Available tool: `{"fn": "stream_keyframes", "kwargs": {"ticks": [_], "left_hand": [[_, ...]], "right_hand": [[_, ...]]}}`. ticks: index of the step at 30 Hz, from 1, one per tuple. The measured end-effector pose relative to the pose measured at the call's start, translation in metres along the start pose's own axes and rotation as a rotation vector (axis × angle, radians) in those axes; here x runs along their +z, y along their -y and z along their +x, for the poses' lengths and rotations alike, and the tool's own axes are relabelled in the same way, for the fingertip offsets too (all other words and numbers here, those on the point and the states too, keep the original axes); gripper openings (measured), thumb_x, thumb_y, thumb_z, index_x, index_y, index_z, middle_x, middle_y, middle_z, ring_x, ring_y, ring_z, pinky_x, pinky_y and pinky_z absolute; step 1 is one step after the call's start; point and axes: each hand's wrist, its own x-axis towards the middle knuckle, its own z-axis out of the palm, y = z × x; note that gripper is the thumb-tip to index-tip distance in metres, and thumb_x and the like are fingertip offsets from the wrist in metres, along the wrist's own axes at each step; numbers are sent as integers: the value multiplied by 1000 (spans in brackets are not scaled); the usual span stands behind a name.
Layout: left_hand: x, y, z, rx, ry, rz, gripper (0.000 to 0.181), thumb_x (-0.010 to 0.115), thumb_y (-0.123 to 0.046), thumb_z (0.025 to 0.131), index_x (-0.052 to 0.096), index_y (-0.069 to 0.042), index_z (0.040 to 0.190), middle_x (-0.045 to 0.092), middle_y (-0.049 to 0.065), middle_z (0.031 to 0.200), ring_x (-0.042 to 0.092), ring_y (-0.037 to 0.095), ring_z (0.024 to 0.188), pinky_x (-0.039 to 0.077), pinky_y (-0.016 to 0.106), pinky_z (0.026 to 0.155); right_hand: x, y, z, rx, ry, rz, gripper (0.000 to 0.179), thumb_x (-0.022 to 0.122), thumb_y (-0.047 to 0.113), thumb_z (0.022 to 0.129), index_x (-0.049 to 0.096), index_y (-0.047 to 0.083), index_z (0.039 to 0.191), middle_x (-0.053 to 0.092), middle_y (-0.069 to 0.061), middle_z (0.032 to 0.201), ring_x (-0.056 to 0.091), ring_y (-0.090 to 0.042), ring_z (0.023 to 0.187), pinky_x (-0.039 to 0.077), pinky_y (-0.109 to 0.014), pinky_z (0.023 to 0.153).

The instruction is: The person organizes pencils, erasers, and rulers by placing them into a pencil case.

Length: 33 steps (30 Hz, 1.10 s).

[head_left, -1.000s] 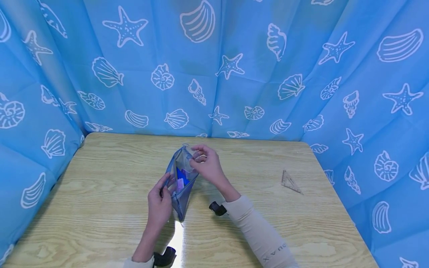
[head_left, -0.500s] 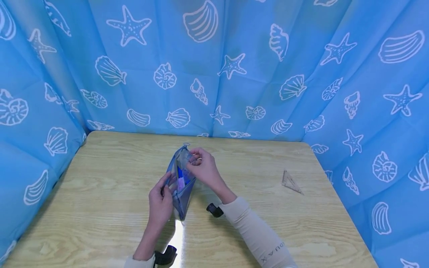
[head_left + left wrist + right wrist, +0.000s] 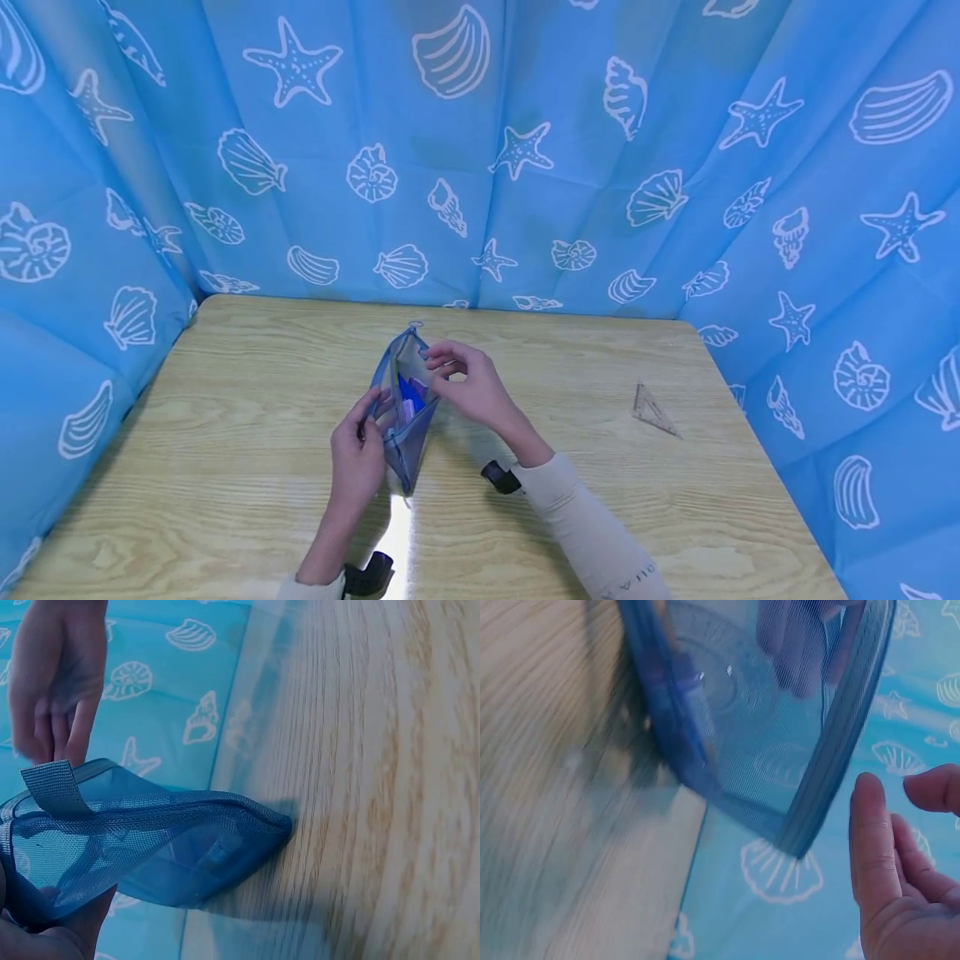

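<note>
A blue mesh zip pouch (image 3: 408,454) stands unzipped, its mouth facing up. My left hand (image 3: 356,458) grips its near left side, and the fingers show through the mesh in the right wrist view. Inside lie a bright blue piece (image 3: 409,392) and a pale purple block (image 3: 407,409). Through the mesh, a clear rounded piece with curved markings (image 3: 724,675) also shows. Just outside the pouch's right edge, my right hand (image 3: 474,385) hovers; in the right wrist view its thumb and forefinger are apart with nothing between them.
A clear triangular set square (image 3: 651,410) lies on the right of the wooden table (image 3: 247,417). Blue curtains with white shells (image 3: 480,150) hang behind and at both sides. Black wrist cameras (image 3: 367,575) sit on both wrists.
My right hand dipped its fingers to the pouch's mouth, then drew back right and slightly toward me, fingers parted. The left hand keeps its grip on the pouch.
</note>
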Motion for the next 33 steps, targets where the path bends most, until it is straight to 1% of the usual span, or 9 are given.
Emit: {"fn": "stream_keyframes", "kwargs": {"ticks": [2,5,10,13,17,22,25,30,33], "left_hand": [[0,0,0,-5,-6,-12,50,27,15,98,42,15,145,53,35,140,57,49,126,56,31,101],[0,1,0,-7,-11,-4,49,27,15,98,42,15,145,54,34,140,57,48,126,56,30,101],[-1,0,0,-6,-4,19,49,28,14,98,42,14,145,54,34,140,57,48,126,57,34,101],[0,0,0,-20,-1,24,49,29,13,99,43,13,146,54,32,141,58,46,126,56,35,101],[2,-1,0,-21,14,42,48,29,12,100,43,12,146,54,31,142,58,46,126,56,37,102],[4,-1,1,-9,28,47,47,29,12,100,43,14,145,53,32,142,57,47,127,55,39,103],[5,0,2,-13,35,49,47,29,11,100,43,13,145,53,32,143,57,46,128,54,38,103],[6,1,2,-24,48,58,48,29,10,100,44,10,146,54,30,143,59,45,126,55,33,102],[7,1,1,-30,54,58,48,29,10,101,44,9,147,54,29,143,60,44,125,55,34,103]], "right_hand": [[-7,-5,-5,-27,-16,1,31,62,1,93,65,-1,124,69,-20,116,68,-25,98,61,-42,88],[-18,-13,-13,-31,-47,0,29,64,3,94,66,0,123,69,-19,115,67,-25,96,61,-40,88],[-40,-31,-30,43,-74,-12,28,66,6,97,66,6,125,66,-23,118,65,-24,99,61,-25,78],[-56,-45,-40,74,-92,-34,31,64,6,98,63,3,129,64,-26,122,64,-28,103,59,-23,82],[-82,-63,-56,109,-134,-61,35,64,5,98,60,-1,132,62,-27,124,63,-32,106,58,-25,84],[-118,-81,-76,157,-191,-90,37,65,6,97,58,-5,132,61,-29,124,63,-27,102,57,-19,81],[-142,-90,-88,188,-220,-120,40,65,5,97,56,-6,134,60,-29,126,62,-26,102,57,-19,81],[-177,-99,-108,262,-251,-222,43,65,7,98,54,-6,138,59,-29,128,61,-33,105,56,-19,78],[-195,-102,-117,303,-241,-296,46,64,9,98,51,-7,140,58,-30,129,60,-36,108,55,-19,76]]}}
